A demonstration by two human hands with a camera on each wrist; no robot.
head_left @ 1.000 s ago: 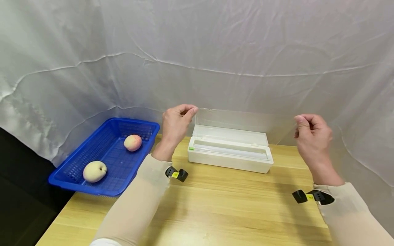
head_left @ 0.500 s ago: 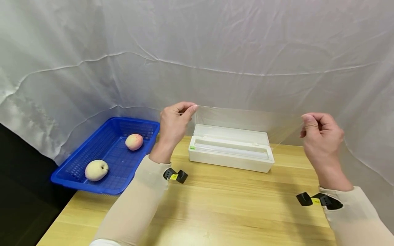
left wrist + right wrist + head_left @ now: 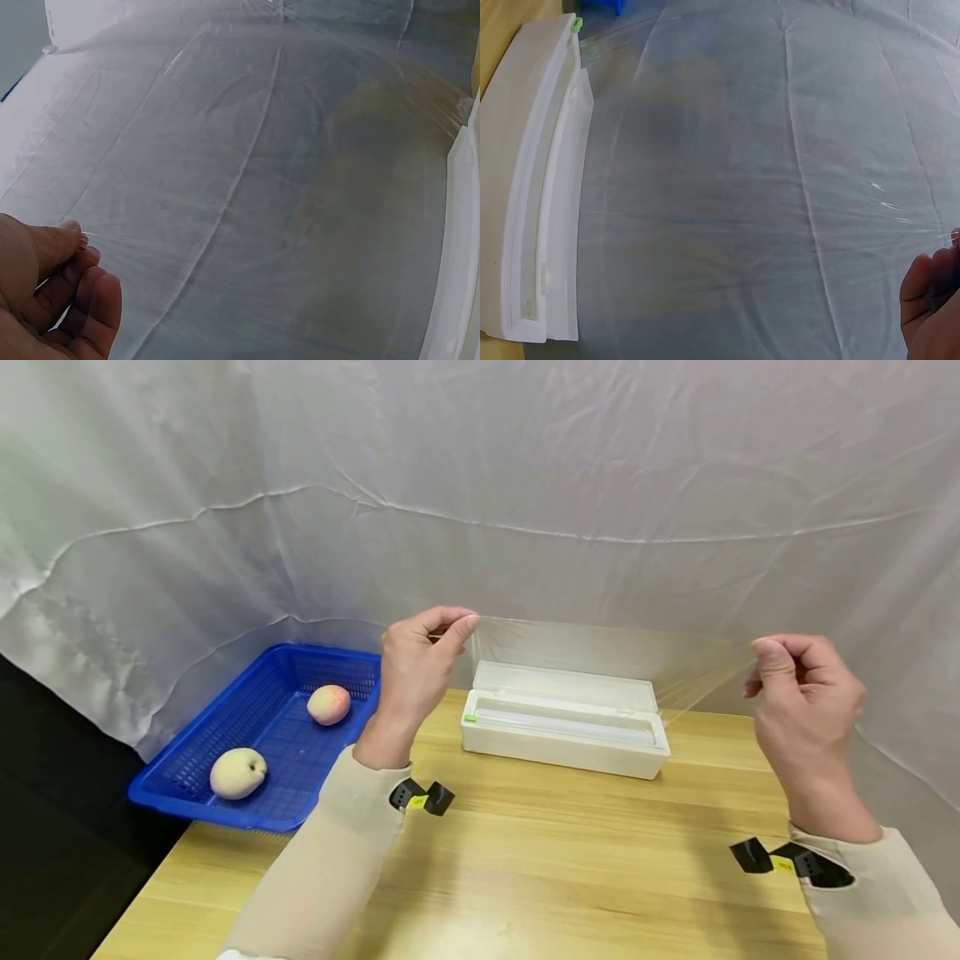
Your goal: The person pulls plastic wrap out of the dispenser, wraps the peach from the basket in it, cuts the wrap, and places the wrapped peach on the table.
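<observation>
A clear sheet of cling film [image 3: 600,643] is stretched between my two hands above a white cling film box [image 3: 566,760]. My left hand [image 3: 416,668] pinches one upper corner between thumb and forefinger. At the other corner my right hand [image 3: 806,710] grips the film the same way, drawing it into taut creases. The film runs down to the box, whose lid [image 3: 566,687] stands raised at the back. In the left wrist view the left hand [image 3: 64,292] pinches the film; in the right wrist view only part of the right hand [image 3: 934,300] shows.
A blue plastic basket [image 3: 202,814] stands on the left of the wooden table [image 3: 540,868], holding two peaches, one pale [image 3: 237,773] and one pinkish [image 3: 328,704]. A grey-white cloth [image 3: 570,460] hangs behind the table.
My right hand has moved to the right with its corner of the film, and my left hand slightly left. The film is stretched wider, with creases slanting from the right hand to the box.
</observation>
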